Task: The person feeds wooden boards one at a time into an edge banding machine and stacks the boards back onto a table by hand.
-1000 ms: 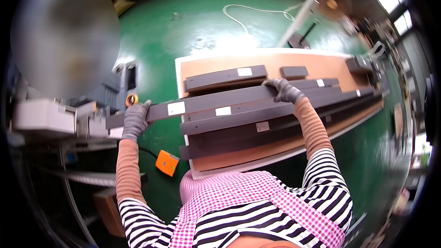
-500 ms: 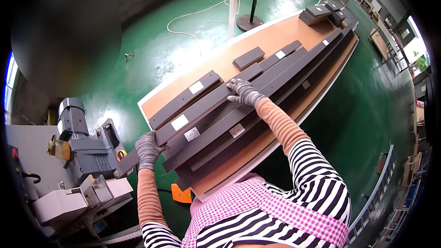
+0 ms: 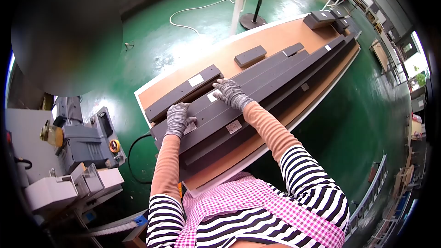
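Observation:
Both my hands wear grey striped gloves and are on a long dark grey plank (image 3: 257, 80) in a row of similar planks. My left hand (image 3: 178, 118) is at its near left end, fingers bent over the far edge and thumb pointing right above a labelled plank. My right hand (image 3: 231, 94) grips farther along, fingers over the far edge, partly covering a white label (image 3: 212, 95). The fingertips of both hands are partly hidden. Beyond lies a shorter dark plank (image 3: 183, 93) with a white label, and a small dark block (image 3: 250, 56).
The planks rest on a long brown board (image 3: 294, 32) with white edges. More dark blocks (image 3: 319, 19) are stacked at its far end. A grey motor machine (image 3: 85, 142) stands at left, a fan (image 3: 252, 20) behind. A ladder-like rail (image 3: 370, 193) is at right.
The plank that stuck out at the left has slid lengthwise to the upper right, among the others. My left hand has moved up and right with it; my right hand has shifted slightly left.

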Demonstrator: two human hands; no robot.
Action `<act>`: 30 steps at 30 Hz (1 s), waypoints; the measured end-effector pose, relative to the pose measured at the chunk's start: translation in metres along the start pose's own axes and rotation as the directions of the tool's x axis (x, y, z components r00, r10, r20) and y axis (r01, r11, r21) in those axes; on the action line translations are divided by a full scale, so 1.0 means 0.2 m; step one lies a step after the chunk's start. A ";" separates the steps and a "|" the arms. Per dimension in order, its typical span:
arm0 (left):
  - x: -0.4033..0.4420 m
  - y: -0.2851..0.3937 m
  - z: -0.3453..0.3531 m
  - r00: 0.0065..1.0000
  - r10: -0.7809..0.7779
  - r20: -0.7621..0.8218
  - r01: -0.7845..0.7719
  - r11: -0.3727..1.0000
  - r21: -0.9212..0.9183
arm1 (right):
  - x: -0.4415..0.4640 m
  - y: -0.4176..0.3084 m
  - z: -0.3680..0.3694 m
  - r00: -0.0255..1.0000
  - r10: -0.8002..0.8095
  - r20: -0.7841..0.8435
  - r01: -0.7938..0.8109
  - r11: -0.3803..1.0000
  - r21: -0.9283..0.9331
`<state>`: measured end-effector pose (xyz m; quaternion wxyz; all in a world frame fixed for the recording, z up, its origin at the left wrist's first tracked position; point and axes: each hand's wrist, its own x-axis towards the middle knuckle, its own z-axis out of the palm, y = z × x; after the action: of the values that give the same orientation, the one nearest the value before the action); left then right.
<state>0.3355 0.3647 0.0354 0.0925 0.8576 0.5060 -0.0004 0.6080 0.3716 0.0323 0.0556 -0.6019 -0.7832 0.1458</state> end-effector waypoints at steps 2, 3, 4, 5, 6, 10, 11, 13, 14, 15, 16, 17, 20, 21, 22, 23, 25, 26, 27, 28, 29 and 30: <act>-0.07 -0.03 0.04 1.000 -0.031 0.000 0.031 0.999 -0.032 | 0.06 -0.10 0.03 0.998 -0.032 0.048 0.031 0.999 0.014; -0.13 -0.04 0.05 0.997 -0.048 -0.063 0.046 0.998 -0.038 | 0.09 -0.13 0.04 0.997 -0.055 0.056 0.054 0.998 0.020; -0.21 -0.06 0.06 0.990 -0.072 -0.124 0.068 0.997 -0.042 | 0.11 -0.16 0.05 0.994 -0.026 0.109 0.027 1.000 -0.011; -0.29 -0.08 0.07 0.986 -0.111 -0.121 0.107 0.994 -0.038 | 0.14 -0.21 0.07 0.987 -0.004 0.162 0.011 0.999 -0.042; -0.39 -0.11 0.07 0.970 -0.166 -0.178 0.155 0.985 -0.073 | 0.13 -0.21 0.10 0.992 -0.012 0.129 0.020 0.998 -0.061; -0.90 -0.18 0.09 0.847 -0.374 -0.378 0.305 0.924 -0.230 | 0.08 -0.21 0.17 0.997 -0.082 -0.002 0.082 0.996 -0.038; -1.04 -0.17 0.10 0.808 -0.440 -0.393 0.346 0.893 -0.289 | 0.05 -0.24 0.17 0.998 -0.066 0.014 0.066 0.996 -0.051; -1.33 -0.16 0.15 0.714 -0.561 -0.419 0.450 0.826 -0.340 | 0.01 -0.29 0.19 0.997 -0.072 0.004 0.072 0.991 -0.116; -1.45 -0.15 0.17 0.632 -0.638 -0.439 0.503 0.769 -0.395 | -0.01 -0.31 0.22 0.998 -0.070 -0.007 0.069 0.994 -0.087; -1.55 -0.14 0.18 0.606 -0.662 -0.441 0.531 0.750 -0.395 | -0.03 -0.34 0.22 0.998 -0.066 -0.018 0.065 0.996 -0.058; -1.65 -0.13 0.17 0.547 -0.697 -0.462 0.584 0.714 -0.386 | -0.05 -0.37 0.22 0.998 -0.054 -0.033 0.051 0.996 -0.069; -1.73 -0.12 0.16 0.479 -0.730 -0.487 0.640 0.671 -0.375 | -0.07 -0.40 0.20 0.998 -0.050 -0.048 0.047 0.996 -0.076; -1.85 -0.15 0.03 0.374 -0.693 -0.616 0.670 0.661 -0.337 | -0.06 -0.40 0.21 0.980 -0.128 -0.155 0.125 0.992 -0.029; -1.86 -0.17 -0.03 0.338 -0.664 -0.667 0.674 0.666 -0.321 | -0.06 -0.39 0.22 0.973 -0.144 -0.181 0.141 0.990 -0.029; -1.87 -0.20 -0.09 0.298 -0.657 -0.693 0.701 0.643 -0.308 | -0.05 -0.37 0.24 0.975 -0.142 -0.171 0.140 0.990 -0.024; -1.89 -0.24 -0.13 0.261 -0.645 -0.718 0.725 0.622 -0.296 | -0.04 -0.35 0.26 0.977 -0.136 -0.163 0.134 0.991 -0.023; -1.95 -0.33 -0.15 0.194 -0.608 -0.770 0.761 0.588 -0.273 | -0.04 -0.33 0.28 0.977 -0.142 -0.159 0.135 0.990 -0.050; -1.98 -0.36 -0.16 0.155 -0.646 -0.748 0.768 0.555 -0.319 | -0.04 -0.32 0.30 0.978 -0.144 -0.153 0.135 0.989 -0.067; -2.01 -0.39 -0.17 0.138 -0.653 -0.745 0.787 0.529 -0.318 | -0.04 -0.31 0.30 0.979 -0.136 -0.150 0.124 0.989 -0.084; -2.04 -0.43 -0.17 0.128 -0.663 -0.737 0.804 0.505 -0.314 | -0.04 -0.30 0.32 0.976 -0.156 -0.152 0.144 0.986 -0.086; -2.07 -0.45 -0.16 0.124 -0.674 -0.729 0.817 0.486 -0.311 | -0.04 -0.30 0.32 0.978 -0.148 -0.147 0.136 0.987 -0.089; -2.09 -0.46 -0.15 0.116 -0.676 -0.727 0.842 0.455 -0.289 | -0.04 -0.29 0.32 0.980 -0.136 -0.144 0.124 0.988 -0.093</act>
<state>0.0486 0.0507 0.0889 -0.2299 0.3848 0.8534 0.2660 0.5396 0.3400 -0.0097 0.0982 -0.5604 -0.8199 0.0632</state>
